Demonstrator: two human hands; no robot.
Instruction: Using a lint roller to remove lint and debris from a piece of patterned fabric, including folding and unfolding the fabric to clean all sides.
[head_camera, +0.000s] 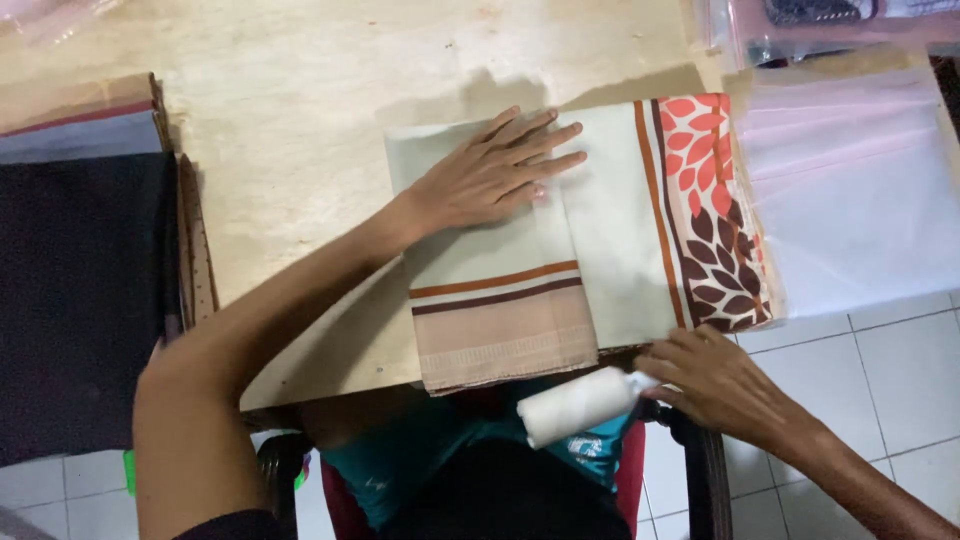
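A folded pale green cloth with orange and brown stripes and a leaf-pattern border lies on the wooden table. My left hand lies flat on the cloth's upper left part, fingers spread and pressing down. My right hand is at the table's near edge, just below the cloth, gripping the handle of a white lint roller that points left over my lap.
A stack of folded dark, grey and brown fabrics sits at the left. Clear plastic bags lie at the right end of the table, more packets at the back right. White floor tiles show below.
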